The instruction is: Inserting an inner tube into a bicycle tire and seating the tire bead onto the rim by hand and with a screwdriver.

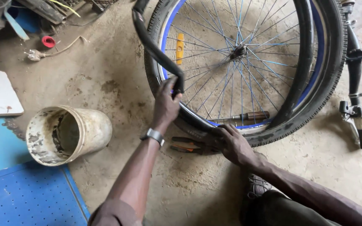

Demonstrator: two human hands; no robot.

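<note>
Rubber tube, black and limp, is clamped in the left hand; right hand grips the knobbly tyre by the spoked rim.

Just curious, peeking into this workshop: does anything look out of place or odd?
Yes: the black inner tube hangs out of the tyre, pulled by the left hand, and the dirty white bucket lies tipped over.

Matt black rubber tyre; rough, grimy plastic bucket.
</note>
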